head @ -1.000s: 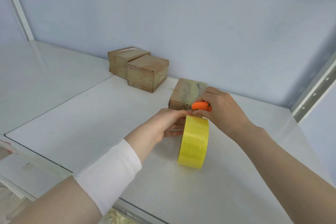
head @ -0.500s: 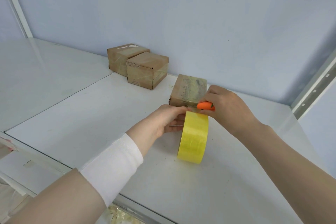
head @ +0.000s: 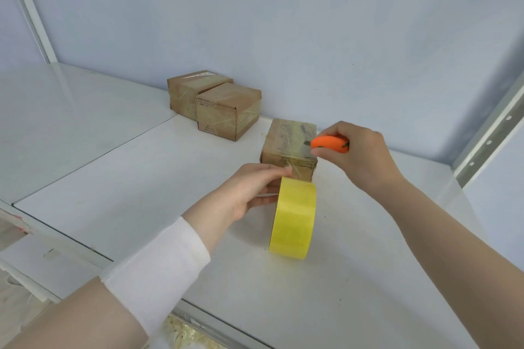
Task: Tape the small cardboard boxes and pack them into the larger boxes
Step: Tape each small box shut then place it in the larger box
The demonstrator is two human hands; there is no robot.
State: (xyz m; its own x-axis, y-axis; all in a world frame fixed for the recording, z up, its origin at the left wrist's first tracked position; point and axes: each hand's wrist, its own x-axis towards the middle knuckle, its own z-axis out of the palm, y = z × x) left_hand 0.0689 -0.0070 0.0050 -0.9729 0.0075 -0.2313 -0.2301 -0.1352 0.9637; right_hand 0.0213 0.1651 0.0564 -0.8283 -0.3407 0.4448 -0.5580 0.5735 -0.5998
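A small taped cardboard box (head: 286,144) sits on the white shelf (head: 113,178) in front of me. Just before it a yellow tape roll (head: 293,219) stands on edge, and my left hand (head: 252,193) grips it from the left side. A thin strip of tape runs from the roll's top up to the box's near face. My right hand (head: 360,156) holds a small orange cutter (head: 330,144) raised beside the box's right top corner, clear of the tape.
Two more taped cardboard boxes (head: 226,110) stand together at the back by the blue wall. A metal upright (head: 493,127) bounds the shelf on the right. Crumpled plastic (head: 181,331) shows below the shelf's front edge.
My right hand has lifted the orange cutter up and to the right, away from the top of the tape roll. My left hand and the roll stay in place.
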